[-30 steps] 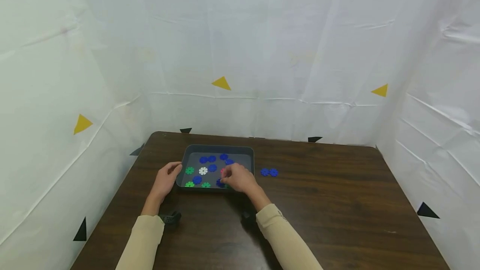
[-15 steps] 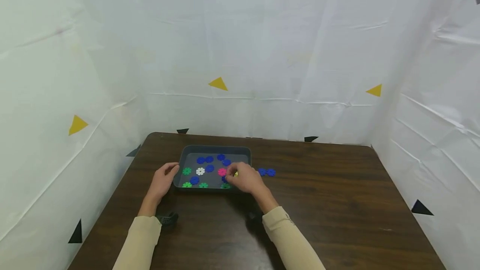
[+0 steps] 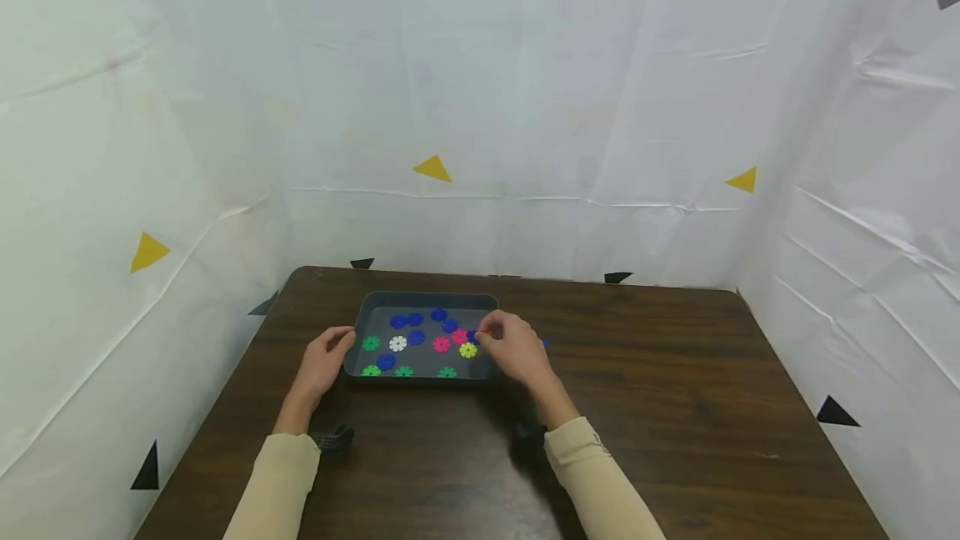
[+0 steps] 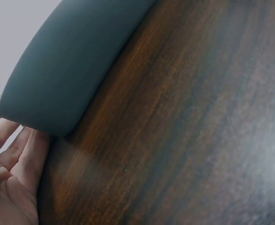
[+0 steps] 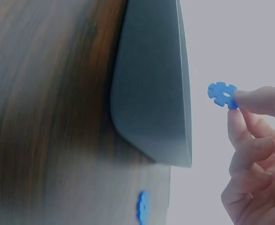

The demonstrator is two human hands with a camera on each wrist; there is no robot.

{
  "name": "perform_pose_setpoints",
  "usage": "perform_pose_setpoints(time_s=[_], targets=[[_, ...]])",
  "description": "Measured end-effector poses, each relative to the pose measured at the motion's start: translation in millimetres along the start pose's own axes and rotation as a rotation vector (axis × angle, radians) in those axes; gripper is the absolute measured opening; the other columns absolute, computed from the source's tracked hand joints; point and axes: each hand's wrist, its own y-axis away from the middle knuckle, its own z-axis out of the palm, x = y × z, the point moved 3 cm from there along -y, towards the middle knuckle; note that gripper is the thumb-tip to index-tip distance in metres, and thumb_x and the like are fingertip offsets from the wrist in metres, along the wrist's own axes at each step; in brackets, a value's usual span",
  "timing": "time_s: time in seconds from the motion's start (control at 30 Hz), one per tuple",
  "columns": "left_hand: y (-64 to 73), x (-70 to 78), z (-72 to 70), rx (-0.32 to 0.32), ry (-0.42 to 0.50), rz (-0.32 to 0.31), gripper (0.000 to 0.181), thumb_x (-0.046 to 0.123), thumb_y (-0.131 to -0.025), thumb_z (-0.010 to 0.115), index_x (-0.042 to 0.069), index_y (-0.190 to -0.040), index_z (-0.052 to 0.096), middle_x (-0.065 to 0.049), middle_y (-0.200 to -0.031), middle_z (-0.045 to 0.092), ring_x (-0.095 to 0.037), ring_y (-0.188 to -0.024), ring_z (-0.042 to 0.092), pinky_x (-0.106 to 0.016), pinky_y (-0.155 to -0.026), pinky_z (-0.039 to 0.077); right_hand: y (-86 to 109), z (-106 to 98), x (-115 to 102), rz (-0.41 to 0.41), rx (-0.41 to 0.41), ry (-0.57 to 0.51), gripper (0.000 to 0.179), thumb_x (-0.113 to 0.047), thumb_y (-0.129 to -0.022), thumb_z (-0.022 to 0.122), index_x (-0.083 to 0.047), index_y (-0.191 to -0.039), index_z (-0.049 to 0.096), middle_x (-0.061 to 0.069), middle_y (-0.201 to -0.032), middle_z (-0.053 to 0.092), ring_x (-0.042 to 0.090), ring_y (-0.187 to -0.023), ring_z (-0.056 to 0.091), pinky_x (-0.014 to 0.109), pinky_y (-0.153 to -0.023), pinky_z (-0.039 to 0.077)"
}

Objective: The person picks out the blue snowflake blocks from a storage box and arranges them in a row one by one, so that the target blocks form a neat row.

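My right hand (image 3: 517, 347) pinches a blue notched disc (image 5: 221, 94) between thumb and fingertips, above the right side of a dark grey tray (image 3: 491, 300). In the right wrist view the disc shows a hole at its centre. My left hand (image 3: 324, 358) holds the tray's left edge, with the thumb at the rim and the fingers against the outer wall (image 4: 57, 70). Inside the tray lie several similar discs: blue ones (image 3: 416, 337), a white disc (image 3: 398, 343), pink ones (image 3: 441, 344), a yellow disc (image 3: 468, 350) and green ones (image 3: 371, 343).
The tray stands on a dark wooden table (image 3: 675, 373). Another blue disc (image 5: 143, 207) lies on the table right of the tray, mostly hidden by my right hand in the head view. White sheeting (image 3: 465, 90) with yellow and black triangles surrounds the table.
My right hand has lifted a blue disc from the tray's lower right and moved right, uncovering the pink and yellow discs. My left hand has stayed at the tray's edge.
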Motion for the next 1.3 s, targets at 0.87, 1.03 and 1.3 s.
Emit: perform_pose_setpoints(time_s=[0.87, 1.03, 1.3], targets=[[-3.5, 0.6, 7.0, -0.001, -0.005, 0.015, 0.060, 0.048, -0.113, 0.053, 0.008, -0.156, 0.051, -0.020, -0.164, 0.048, -0.039, -0.152, 0.043, -0.062, -0.129, 0.034, 10.8, -81, 70, 0.130, 0.148, -0.113, 0.015, -0.020, -0.104, 0.071, -0.007, -0.111, 0.075, 0.012, -0.108, 0.072, 0.026, -0.094, 0.063, 0.034, -0.079, 0.050], [-3.2, 2.1, 8.5, 0.002, -0.001, 0.020, 0.059, 0.048, -0.113, 0.053, 0.007, -0.156, 0.051, -0.021, -0.163, 0.049, -0.039, -0.151, 0.045, -0.061, -0.128, 0.035, 13.7, -89, 86, 0.172, 0.164, -0.111, 0.019, -0.020, -0.105, 0.070, -0.003, -0.112, 0.075, 0.016, -0.112, 0.073, 0.032, -0.102, 0.065, 0.038, -0.085, 0.053], [0.1, 4.3, 12.0, -0.004, 0.014, 0.007, 0.057, 0.047, -0.113, 0.053, 0.008, -0.155, 0.053, -0.020, -0.162, 0.049, -0.040, -0.150, 0.045, -0.062, -0.128, 0.036, 17.4, -92, 113, 0.261, 0.159, -0.142, 0.022, -0.019, -0.106, 0.068, 0.001, -0.114, 0.076, 0.020, -0.113, 0.075, 0.035, -0.110, 0.068, 0.043, -0.089, 0.057]])
